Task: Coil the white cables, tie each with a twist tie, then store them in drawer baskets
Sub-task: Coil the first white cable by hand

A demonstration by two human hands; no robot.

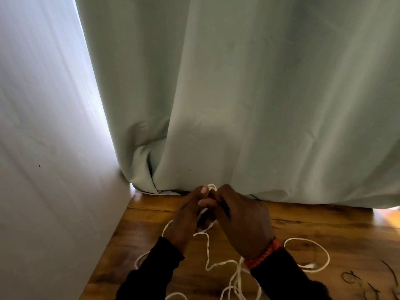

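Both hands clamped on white cable (211, 187): left hand (186, 219) holds small coil, right hand (242, 221) feeds. Slack trails toward 6 o'clock on surface (324, 224). Keep my loops even, tension light; twist ties (355, 280) wait at 4 o'clock.

Cables (233, 276) on table (324, 224); ties (355, 280) right; curtain (238, 94) behind.

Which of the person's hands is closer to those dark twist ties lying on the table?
The right hand. The twist ties lie off to its right, near the table's edge. The left hand is farther, on the other side.
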